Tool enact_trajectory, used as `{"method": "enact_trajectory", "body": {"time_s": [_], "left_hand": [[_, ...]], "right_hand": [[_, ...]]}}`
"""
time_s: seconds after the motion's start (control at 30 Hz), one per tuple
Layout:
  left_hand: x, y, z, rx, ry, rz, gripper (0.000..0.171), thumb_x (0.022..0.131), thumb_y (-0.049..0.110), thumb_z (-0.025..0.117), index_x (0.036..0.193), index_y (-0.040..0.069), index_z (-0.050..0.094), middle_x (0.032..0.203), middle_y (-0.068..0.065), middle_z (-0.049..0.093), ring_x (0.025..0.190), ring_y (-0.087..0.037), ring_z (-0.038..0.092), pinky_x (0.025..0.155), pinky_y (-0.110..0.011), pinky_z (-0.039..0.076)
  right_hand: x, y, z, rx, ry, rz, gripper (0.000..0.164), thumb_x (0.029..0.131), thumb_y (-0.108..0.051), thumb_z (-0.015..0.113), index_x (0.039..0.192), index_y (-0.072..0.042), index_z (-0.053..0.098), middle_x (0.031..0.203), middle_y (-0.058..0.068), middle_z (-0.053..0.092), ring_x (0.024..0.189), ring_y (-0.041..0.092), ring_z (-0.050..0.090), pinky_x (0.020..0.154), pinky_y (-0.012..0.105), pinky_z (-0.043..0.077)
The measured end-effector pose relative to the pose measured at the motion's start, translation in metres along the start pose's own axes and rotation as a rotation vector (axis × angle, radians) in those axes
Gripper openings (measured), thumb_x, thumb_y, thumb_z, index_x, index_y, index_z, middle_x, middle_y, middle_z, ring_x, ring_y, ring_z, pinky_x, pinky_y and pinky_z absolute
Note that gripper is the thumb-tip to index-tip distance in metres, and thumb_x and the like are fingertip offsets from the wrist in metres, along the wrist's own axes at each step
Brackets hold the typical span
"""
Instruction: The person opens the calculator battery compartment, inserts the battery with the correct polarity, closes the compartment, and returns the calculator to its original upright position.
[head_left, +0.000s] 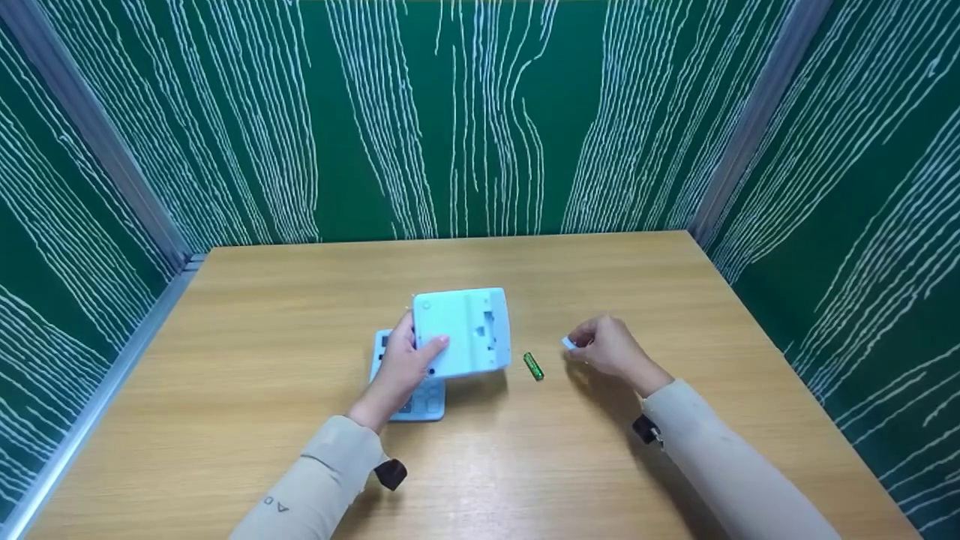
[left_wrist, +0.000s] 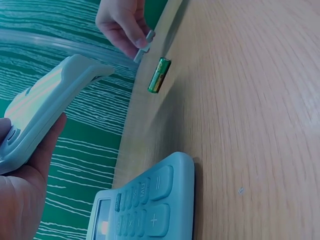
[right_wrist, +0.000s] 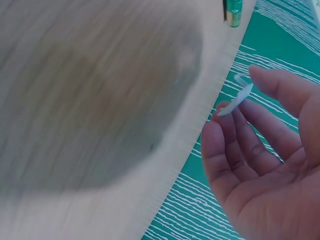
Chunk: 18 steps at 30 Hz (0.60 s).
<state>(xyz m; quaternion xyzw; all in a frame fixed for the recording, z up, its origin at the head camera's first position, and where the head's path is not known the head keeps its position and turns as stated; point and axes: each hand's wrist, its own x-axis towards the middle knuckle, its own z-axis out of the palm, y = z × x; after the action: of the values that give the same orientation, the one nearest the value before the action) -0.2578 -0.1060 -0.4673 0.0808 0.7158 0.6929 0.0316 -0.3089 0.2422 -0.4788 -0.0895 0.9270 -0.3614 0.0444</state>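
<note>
Green white-lined walls [head_left: 262,112] surround a wooden table [head_left: 300,289]. Mid-frame, the left hand [head_left: 402,369] grips a pale blue plastic gadget [head_left: 454,319] above a blue calculator [head_left: 429,409]. Rightward, a bump could roll the round green battery [head_left: 533,366]; the right hand [head_left: 611,348] pinches a white plastic bit [head_left: 568,343].

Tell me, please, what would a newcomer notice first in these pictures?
Probably the green walls with wavy white lines, behind and beside the wooden table. Above it, the left hand holds a pale blue device near a calculator. Right of these lies a green battery, and farther right the right hand pinches a small pale piece.
</note>
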Motion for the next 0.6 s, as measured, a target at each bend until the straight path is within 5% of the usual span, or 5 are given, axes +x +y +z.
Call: {"method": "enact_trajectory", "body": {"time_s": [0.6], "left_hand": [[-0.001,0.0,0.0,-0.005,0.016,0.017,0.061,0.109,0.009,0.06,0.165,0.004,0.036,0.159,-0.017,0.058,0.138,-0.027,0.064,0.114,-0.044,0.057]], "right_hand": [[0.007,0.017,0.002,-0.092,-0.026,0.015,0.021,0.094,-0.003,0.08,0.111,0.008,0.078,0.106,0.02,0.08,0.087,0.022,0.07,0.072,0.029,0.059]]}}
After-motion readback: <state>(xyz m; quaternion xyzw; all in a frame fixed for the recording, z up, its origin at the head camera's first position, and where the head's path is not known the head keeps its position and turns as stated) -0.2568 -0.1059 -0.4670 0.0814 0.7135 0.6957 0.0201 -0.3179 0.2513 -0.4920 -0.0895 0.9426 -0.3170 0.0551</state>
